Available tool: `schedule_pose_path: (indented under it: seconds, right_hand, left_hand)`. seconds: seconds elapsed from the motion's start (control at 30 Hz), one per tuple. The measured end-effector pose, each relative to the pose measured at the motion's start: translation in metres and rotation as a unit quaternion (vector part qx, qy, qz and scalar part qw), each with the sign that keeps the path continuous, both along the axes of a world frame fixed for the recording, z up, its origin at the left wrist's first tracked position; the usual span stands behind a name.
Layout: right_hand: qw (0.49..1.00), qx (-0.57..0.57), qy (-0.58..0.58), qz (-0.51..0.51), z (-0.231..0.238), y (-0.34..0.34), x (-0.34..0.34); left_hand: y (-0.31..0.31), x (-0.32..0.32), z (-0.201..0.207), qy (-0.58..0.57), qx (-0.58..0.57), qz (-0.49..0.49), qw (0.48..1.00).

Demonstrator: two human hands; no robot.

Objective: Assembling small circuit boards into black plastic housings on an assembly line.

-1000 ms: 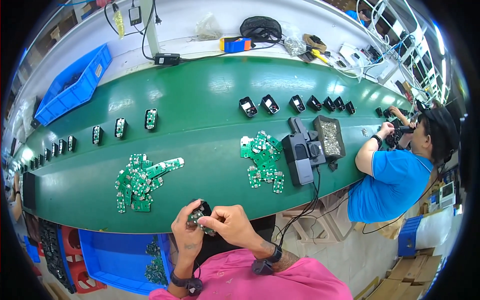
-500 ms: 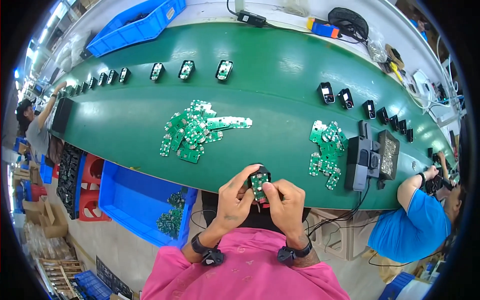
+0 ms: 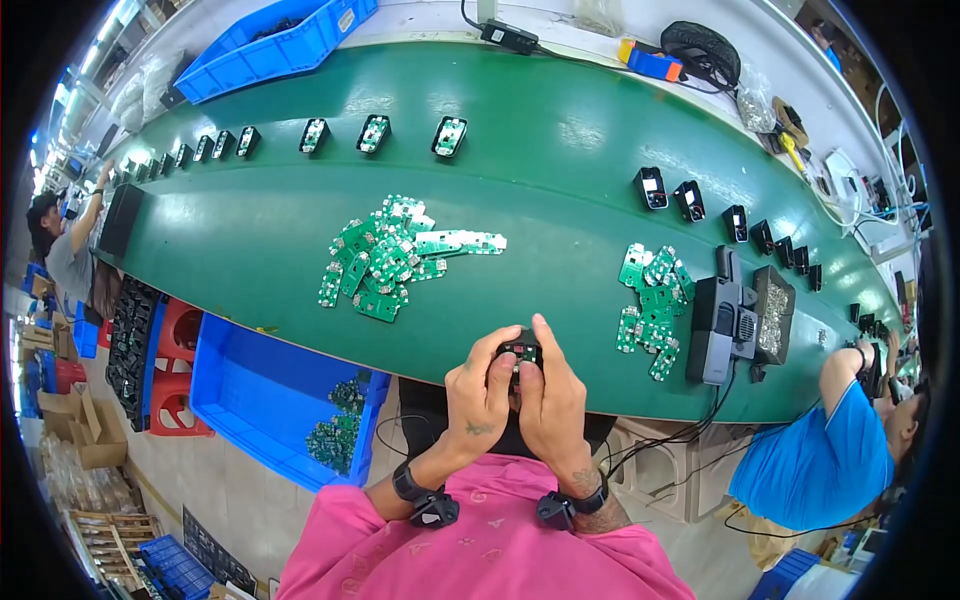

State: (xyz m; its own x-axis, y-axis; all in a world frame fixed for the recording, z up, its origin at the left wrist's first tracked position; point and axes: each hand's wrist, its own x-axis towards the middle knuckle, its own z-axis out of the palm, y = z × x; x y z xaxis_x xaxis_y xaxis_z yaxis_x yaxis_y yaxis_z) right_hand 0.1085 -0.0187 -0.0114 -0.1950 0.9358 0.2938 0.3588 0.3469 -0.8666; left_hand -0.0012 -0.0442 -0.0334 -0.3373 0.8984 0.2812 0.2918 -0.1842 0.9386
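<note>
Both hands meet at the near edge of the green bench [image 3: 570, 280] around a small black housing [image 3: 526, 337] with a green circuit board [image 3: 519, 352] in it. My left hand [image 3: 474, 397] wraps its left side, thumb pressed on the board. My right hand [image 3: 551, 400] grips the other side, its thumb also on the board and its index finger stretched along the housing. The thumbs cover the board's lower part. Ahead to the left lies a pile of loose circuit boards [image 3: 385, 255]; a smaller group of boards [image 3: 655, 295] lies to the right.
Board-filled housings [image 3: 449, 138] line the far left; open black housings [image 3: 690, 200] line the right. A grey-black device [image 3: 712, 325] stands beside a tray of small parts [image 3: 775, 315]. A blue bin [image 3: 260, 400] sits below the bench. A co-worker in blue [image 3: 815, 455] works at right, another person [image 3: 70, 240] at far left.
My right hand has closed in toward the left, and both thumbs now press on the board. The housing stays between my hands, its board more covered. The view has shifted slightly.
</note>
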Motion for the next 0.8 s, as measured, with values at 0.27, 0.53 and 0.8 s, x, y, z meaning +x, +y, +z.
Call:
schedule_pose_path:
  seconds: [0.27,0.53,0.8]
  right_hand:
    - [0.996,0.056,0.066,0.031,-0.031,0.0,-0.002]
    - [0.997,0.042,0.041,0.053,-0.027,0.019,-0.008]
    - [0.975,-0.034,-0.211,0.059,-0.013,0.138,-0.044]
  left_hand:
    - [0.001,0.004,-0.006,0.035,0.075,0.032,0.996]
    - [0.013,-0.007,-0.015,0.027,0.067,0.063,0.995]
    - [0.039,-0.032,-0.025,-0.1,-0.006,0.082,0.992]
